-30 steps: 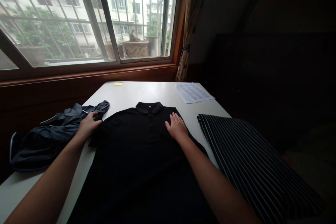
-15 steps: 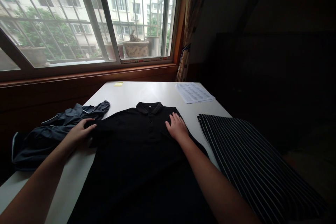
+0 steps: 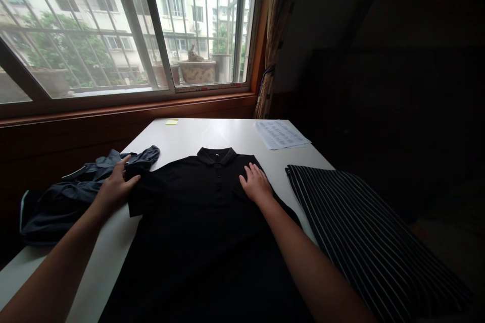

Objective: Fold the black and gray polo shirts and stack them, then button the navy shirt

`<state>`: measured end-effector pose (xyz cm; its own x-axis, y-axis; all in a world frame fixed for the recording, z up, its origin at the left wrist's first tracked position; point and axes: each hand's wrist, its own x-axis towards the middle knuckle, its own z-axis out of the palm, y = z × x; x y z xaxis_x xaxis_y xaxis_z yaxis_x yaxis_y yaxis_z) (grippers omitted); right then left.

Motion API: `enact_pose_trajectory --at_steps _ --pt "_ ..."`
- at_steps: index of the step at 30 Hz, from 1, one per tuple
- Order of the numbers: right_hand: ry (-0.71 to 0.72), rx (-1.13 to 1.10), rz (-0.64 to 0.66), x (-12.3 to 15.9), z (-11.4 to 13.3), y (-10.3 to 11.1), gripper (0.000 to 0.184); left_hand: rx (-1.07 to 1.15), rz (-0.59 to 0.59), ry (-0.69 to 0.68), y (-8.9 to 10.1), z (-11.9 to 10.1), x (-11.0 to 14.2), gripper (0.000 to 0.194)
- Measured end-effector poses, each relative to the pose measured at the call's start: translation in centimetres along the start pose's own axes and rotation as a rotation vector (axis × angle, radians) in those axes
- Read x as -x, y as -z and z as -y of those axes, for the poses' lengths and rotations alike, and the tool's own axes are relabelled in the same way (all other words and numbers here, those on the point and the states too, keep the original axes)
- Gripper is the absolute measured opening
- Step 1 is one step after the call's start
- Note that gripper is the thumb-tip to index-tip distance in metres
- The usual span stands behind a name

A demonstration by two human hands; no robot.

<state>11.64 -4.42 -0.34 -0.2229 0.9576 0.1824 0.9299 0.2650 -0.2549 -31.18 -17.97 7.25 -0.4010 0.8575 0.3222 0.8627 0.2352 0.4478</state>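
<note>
Black fabric takes centre stage: a polo shirt (image 3: 200,247) lies spread, buttons up, along the middle of the white table (image 3: 223,133), its collar (image 3: 217,157) pointing towards the window (image 3: 204,25). And here's the left hand (image 3: 117,186), out by the short sleeve (image 3: 142,194) on the person's left, thumb and fingers parted wide, nothing gripped; whether the thumb touches the cloth is hard to tell. Over on the other side, the right hand (image 3: 255,181) lies palm down on the shirt near the shoulder, fingers straight and flat, pinching nothing. Just beyond the left hand sits a crumpled heap of dark grey clothing (image 3: 71,197) with pale piping. Across on the right, a striped cloth (image 3: 359,222) stretches along the table's edge, just beside the shirt. Up at the far end, printed papers (image 3: 280,135) occupy the right corner, a yellow sticky note (image 3: 172,122) the left.
</note>
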Motion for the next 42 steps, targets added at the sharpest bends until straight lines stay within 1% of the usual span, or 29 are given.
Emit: enact_pose_trajectory --at_steps 3,6,8,10,12,14,15,17,18,20,24,26,28,30,33,35,37,39,42 --pt "-0.003 0.001 0.001 0.0 0.0 0.0 0.061 -0.031 -0.001 -0.044 0.7 -3.1 -0.6 0.072" --pt "-0.002 0.004 0.006 0.0 0.0 0.1 0.061 -0.068 0.058 -0.195 0.6 -6.5 -0.8 0.072" --pt "-0.002 0.003 0.013 0.0 0.0 0.1 0.061 -0.099 0.134 -0.304 -0.1 -8.6 -0.2 0.072" --pt "-0.004 0.003 0.016 -0.1 0.0 0.1 0.061 -0.12 0.24 -0.404 -1.5 -10.5 1.3 0.073" --pt "-0.007 0.004 0.014 -0.1 0.0 0.1 0.061 -0.121 0.349 -0.524 -3.2 -12.1 3.5 0.077" --pt "-0.007 0.005 0.012 -0.1 0.0 0.1 0.061 -0.129 0.404 -0.66 -4.6 -13.1 5.9 0.079" --pt "-0.006 0.005 0.011 -0.1 0.0 0.1 0.061 -0.141 0.408 -0.715 -5.1 -13.3 7.0 0.077" --pt "-0.003 0.005 0.013 -0.1 0.0 0.1 0.061 -0.147 0.382 -0.779 -5.5 -13.0 8.7 0.073" --pt "-0.002 0.006 0.015 -0.1 0.0 0.1 0.06 -0.141 0.36 -0.791 -5.4 -12.4 9.2 0.07" --pt "-0.001 0.01 0.016 -0.1 0.0 0.1 0.06 -0.115 0.314 -0.782 -4.7 -10.6 9.7 0.065" --pt "0.001 0.015 0.01 -0.1 -0.1 0.0 0.059 -0.067 0.212 -0.675 -2.8 -5.3 9.5 0.057" --pt "0.003 0.0 0.011 -0.2 -0.1 0.0 0.057 -0.052 0.182 -0.611 -2.2 -2.6 9.5 0.055" --pt "0.003 -0.04 0.0 -0.4 -0.1 0.3 0.055 -0.029 0.184 -0.562 -2.0 -0.6 9.4 0.053" --pt "0.004 -0.082 -0.023 -0.8 0.2 0.9 0.053 0.013 0.216 -0.532 -2.0 0.7 9.3 0.051" --pt "0.037 -0.121 -0.059 -1.6 1.5 2.1 0.048 0.077 0.263 -0.508 -2.3 1.3 9.1 0.046" --pt "0.094 -0.15 -0.07 -2.3 3.2 2.7 0.044 0.106 0.271 -0.495 -2.5 1.1 8.9 0.041" --pt "0.182 -0.185 -0.049 -2.9 5.3 3.0 0.039 0.13 0.268 -0.487 -2.7 0.6 8.9 0.038" --pt "0.287 -0.221 -0.004 -3.3 7.8 2.6 0.033 0.151 0.256 -0.486 -2.9 0.2 9.0 0.036" --pt "0.425 -0.266 0.067 -3.9 11.3 1.2 0.028 0.164 0.244 -0.493 -3.1 0.0 9.4 0.036"
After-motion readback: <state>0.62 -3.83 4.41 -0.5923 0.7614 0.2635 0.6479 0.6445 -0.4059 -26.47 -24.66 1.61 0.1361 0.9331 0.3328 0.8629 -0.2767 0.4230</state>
